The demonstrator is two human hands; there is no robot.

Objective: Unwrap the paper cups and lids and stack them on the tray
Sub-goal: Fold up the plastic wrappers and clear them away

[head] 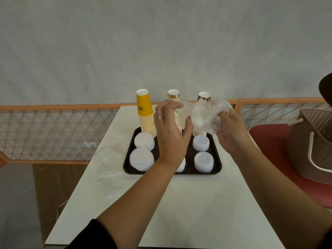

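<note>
A dark tray (216, 168) on the white table carries three upside-down cup stacks: yellow (145, 114), a printed one (173, 96) in the middle, and a brown-patterned one (204, 97) at right. Stacks of white lids (143, 141) (141, 159) lie at the tray's left, and more lid stacks (201, 143) (203, 161) at its right. Above the tray my right hand (230, 131) grips a crumpled clear plastic wrapper (206, 115). My left hand (172, 130) hovers beside it, fingers relaxed, thumb touching the wrapper's edge.
Clear plastic wrap (115, 164) lies on the table (188, 212) left of the tray. A brown woven basket (316, 141) sits on a red chair (269, 141) to the right. An orange lattice fence (53, 130) runs behind the table.
</note>
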